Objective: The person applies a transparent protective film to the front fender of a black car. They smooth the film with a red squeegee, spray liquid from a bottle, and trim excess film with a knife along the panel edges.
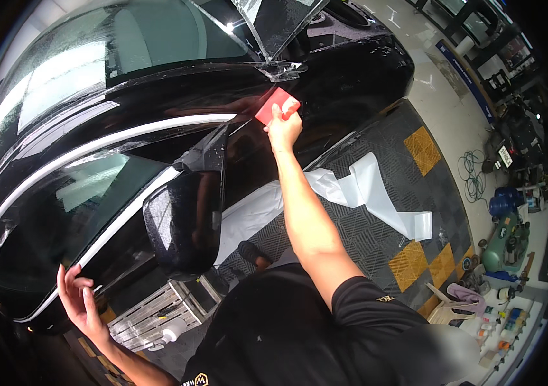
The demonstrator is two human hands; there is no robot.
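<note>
My right hand (285,132) reaches forward, its fingers closed on a flat red squeegee (272,105). The squeegee lies against the glossy black body of a car (344,80), just below the base of the windshield. Right above it, crumpled clear film (280,69) bunches at the windshield corner. My left hand (81,302) is raised at the lower left with fingers apart and nothing in them, close to the silver trim (97,241) of the side window. Whether its fingertips touch the car, I cannot tell. Between my hands juts the wet black side mirror (184,222).
Strips of white backing sheet (377,190) lie on the grey and yellow tiled floor (409,267). A slatted metal step platform (158,315) with a white spray bottle (172,331) stands beside the car. Farther right are a green compressor (507,248), a coiled hose (473,174) and a pale stool (447,305).
</note>
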